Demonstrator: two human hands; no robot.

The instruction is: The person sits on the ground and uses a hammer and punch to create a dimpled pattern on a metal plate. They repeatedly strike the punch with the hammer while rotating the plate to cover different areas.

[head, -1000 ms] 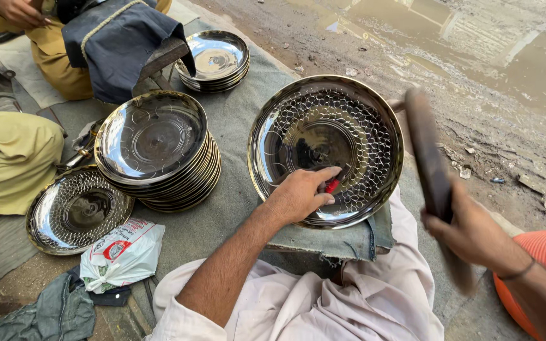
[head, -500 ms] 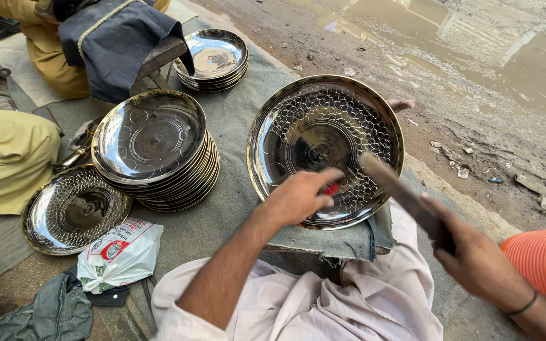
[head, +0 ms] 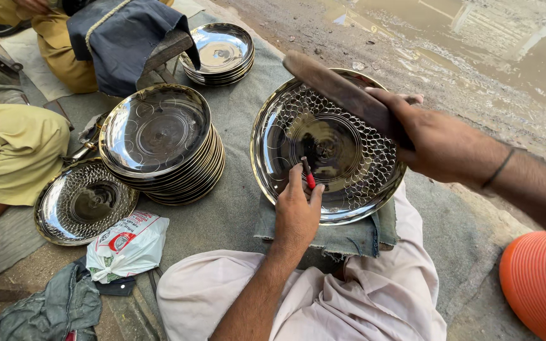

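A shiny steel plate (head: 355,170) with a hammered scale pattern rests on a folded grey cloth over my knee. My left hand (head: 297,211) holds a small red-handled punch (head: 309,174) upright on the plate's inner ring. My right hand (head: 437,142) grips a wooden mallet (head: 339,88) that slants over the plate's far rim, above the punch.
A tall stack of steel plates (head: 159,145) stands to the left, one patterned plate (head: 83,202) lies beside it, and a smaller stack (head: 219,53) sits farther back. Other seated people in yellow trousers (head: 20,142) are at left. A white bag (head: 127,243) and an orange tub (head: 538,284) lie near.
My right hand has swung the mallet from low right up and leftward over the plate. My left hand has shifted slightly along the plate with the punch.
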